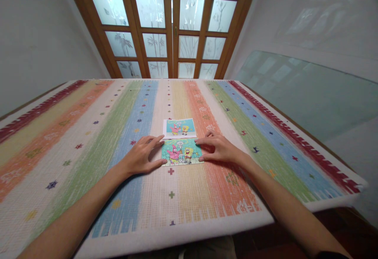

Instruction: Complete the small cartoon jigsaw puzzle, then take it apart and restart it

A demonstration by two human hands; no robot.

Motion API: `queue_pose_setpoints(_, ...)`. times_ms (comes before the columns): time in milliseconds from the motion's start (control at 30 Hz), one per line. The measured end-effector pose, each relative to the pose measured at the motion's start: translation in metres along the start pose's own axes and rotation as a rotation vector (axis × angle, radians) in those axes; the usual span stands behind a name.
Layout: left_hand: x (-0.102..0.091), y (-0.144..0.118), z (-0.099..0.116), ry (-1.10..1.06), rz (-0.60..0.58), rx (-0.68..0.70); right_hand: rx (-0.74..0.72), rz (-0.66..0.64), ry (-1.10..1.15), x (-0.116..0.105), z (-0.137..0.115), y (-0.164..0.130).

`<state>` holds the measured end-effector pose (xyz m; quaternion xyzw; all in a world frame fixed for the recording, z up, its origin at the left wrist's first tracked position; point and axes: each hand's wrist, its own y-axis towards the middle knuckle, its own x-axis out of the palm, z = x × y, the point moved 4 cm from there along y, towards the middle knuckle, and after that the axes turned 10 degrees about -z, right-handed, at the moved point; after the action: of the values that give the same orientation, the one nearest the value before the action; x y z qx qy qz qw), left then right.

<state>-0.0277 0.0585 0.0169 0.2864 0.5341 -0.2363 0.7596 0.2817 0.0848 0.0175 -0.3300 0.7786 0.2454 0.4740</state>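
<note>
A small cartoon jigsaw puzzle (181, 152) lies flat on a striped, multicoloured mat (88, 164). Just behind it rests a white-bordered picture card (179, 128) with the same cartoon image. My left hand (142, 156) lies on the mat at the puzzle's left edge, fingers spread and touching that edge. My right hand (217, 148) sits at the puzzle's right edge, fingertips on its upper right corner. Neither hand grips anything.
The mat covers a wide raised surface whose front edge (183, 235) runs close to me. Wooden doors with frosted glass panes (171, 26) stand at the far end. A glass panel (307, 93) lines the right wall.
</note>
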Motion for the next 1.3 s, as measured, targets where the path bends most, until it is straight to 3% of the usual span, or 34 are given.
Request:
queue_pose_setpoints(567,0.006,0.000,0.002,-0.075,0.010,0.002,0.003,0.037,0.064,0.008,-0.001,0.001)
queue_pose_setpoints(967,0.011,0.004,0.010,-0.109,0.127,0.028,0.001,0.102,0.065,0.014,-0.001,0.005)
queue_pose_setpoints(1300,0.015,0.005,0.011,-0.123,0.143,0.014,-0.058,0.126,0.006,0.011,-0.008,0.007)
